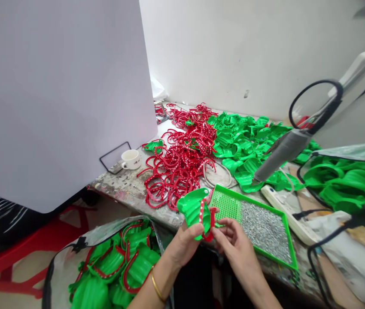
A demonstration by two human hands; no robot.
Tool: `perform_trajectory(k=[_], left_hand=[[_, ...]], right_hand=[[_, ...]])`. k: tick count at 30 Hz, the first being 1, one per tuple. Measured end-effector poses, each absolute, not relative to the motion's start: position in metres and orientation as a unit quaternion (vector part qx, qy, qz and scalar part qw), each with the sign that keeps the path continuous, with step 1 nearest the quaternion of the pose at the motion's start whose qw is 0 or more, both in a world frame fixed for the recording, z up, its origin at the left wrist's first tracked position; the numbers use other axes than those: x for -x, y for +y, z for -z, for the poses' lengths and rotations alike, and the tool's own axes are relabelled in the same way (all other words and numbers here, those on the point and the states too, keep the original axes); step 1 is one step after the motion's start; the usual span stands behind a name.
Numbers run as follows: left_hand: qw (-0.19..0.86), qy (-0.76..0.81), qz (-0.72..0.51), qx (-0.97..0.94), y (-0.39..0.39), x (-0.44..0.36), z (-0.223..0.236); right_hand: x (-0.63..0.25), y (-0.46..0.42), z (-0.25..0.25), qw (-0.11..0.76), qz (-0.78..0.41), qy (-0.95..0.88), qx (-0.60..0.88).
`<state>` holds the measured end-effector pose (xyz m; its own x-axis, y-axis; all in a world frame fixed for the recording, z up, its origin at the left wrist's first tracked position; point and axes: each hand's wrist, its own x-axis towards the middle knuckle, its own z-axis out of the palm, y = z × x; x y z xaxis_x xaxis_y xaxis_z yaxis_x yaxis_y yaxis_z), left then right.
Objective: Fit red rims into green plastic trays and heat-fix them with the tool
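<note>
Paint-stained workbench (121, 193) along a wall, piled with craft parts.
Heap of red studded plastic bands (177, 171) mid-bench, green ribbed plastic pieces (243, 146) right beside it; green tray (250, 205) of silver studs near front edge, white power strip (285, 210) just right of it. White mug (131, 159) and black wire stand (113, 156) at left, pale wire coil (217, 175) against the bands.

Lower center: two hands (237, 244), one green-and-red piece (190, 207), one green tray (250, 200); left of center: one white cup (131, 159).
</note>
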<state>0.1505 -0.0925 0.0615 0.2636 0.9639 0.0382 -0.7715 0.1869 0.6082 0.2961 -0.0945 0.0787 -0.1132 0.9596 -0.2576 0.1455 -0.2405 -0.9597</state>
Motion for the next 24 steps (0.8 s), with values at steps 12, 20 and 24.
perform_trajectory(k=[12,20,24], left_hand=[[0.726,0.206,-0.589,-0.288,-0.098,-0.152,-0.058],[0.726,0.224,-0.59,-0.275,-0.099,-0.155,-0.052],[0.738,0.236,-0.567,-0.28,-0.101,-0.16,-0.049]], right_hand=[[-0.299,-0.083,-0.072,0.386,-0.604,-0.425,0.553],[-0.303,-0.078,-0.091,0.353,-0.435,-0.574,0.598],[-0.299,-0.078,-0.094,0.335,-0.407,-0.6,0.602]])
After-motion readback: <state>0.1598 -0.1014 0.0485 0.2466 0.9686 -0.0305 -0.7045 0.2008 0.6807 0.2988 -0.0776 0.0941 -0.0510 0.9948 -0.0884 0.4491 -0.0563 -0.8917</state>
